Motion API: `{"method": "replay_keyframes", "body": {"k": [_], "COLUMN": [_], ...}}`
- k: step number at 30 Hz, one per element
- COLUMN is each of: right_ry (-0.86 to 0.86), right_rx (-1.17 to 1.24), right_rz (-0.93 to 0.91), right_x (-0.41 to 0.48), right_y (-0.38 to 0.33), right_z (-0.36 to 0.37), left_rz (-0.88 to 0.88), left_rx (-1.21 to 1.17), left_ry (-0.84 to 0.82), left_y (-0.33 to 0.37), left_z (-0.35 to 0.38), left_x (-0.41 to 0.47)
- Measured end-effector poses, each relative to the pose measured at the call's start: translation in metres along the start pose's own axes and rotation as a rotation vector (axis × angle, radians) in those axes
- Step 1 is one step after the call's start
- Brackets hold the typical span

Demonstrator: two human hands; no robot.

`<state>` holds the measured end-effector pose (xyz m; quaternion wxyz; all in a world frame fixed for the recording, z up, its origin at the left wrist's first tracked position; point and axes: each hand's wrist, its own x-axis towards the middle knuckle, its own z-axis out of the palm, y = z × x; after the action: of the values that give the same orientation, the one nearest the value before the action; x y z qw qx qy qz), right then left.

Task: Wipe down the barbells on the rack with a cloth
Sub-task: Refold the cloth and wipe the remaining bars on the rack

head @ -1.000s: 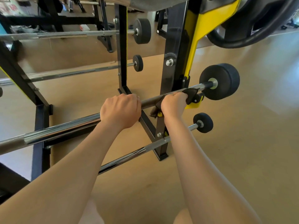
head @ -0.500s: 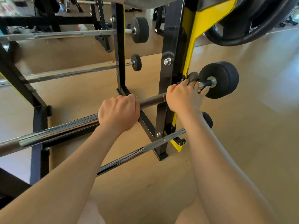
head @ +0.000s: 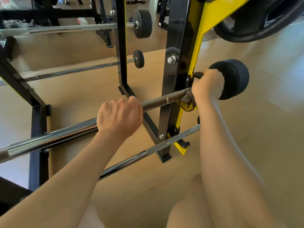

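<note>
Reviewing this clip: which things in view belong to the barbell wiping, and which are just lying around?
In the job: cloth, gripped barbell, left hand, right hand, lower barbell, rack.
Just around: large black disc, small white object in the background.

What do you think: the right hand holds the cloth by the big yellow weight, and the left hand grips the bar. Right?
Not quite: the head view shows the weight is black, not yellow. The right hand does hold the cloth by it, and the left hand grips the bar.
</note>
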<state>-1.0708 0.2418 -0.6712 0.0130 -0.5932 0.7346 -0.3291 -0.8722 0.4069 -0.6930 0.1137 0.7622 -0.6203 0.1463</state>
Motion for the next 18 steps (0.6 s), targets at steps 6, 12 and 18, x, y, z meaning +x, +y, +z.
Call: {"method": "replay_keyframes", "body": {"k": [6, 12, 18], "right_ry": [-0.199, -0.438, -0.271], "right_rx": [-0.223, -0.345, -0.008], "right_rz": [-0.29, -0.216, 0.107], "right_x": [-0.037, 0.012, 0.025], "right_y": [-0.016, 0.005, 0.017], "right_z": [0.001, -0.013, -0.005], "left_rz": [0.0, -0.027, -0.019], "left_rx": [-0.01, -0.025, -0.015], "left_ry": [0.012, 0.034, 0.028], "left_y": [0.002, 0.003, 0.002], "left_z": [0.0, 0.002, 0.003], "left_x": [-0.001, -0.003, -0.002]}}
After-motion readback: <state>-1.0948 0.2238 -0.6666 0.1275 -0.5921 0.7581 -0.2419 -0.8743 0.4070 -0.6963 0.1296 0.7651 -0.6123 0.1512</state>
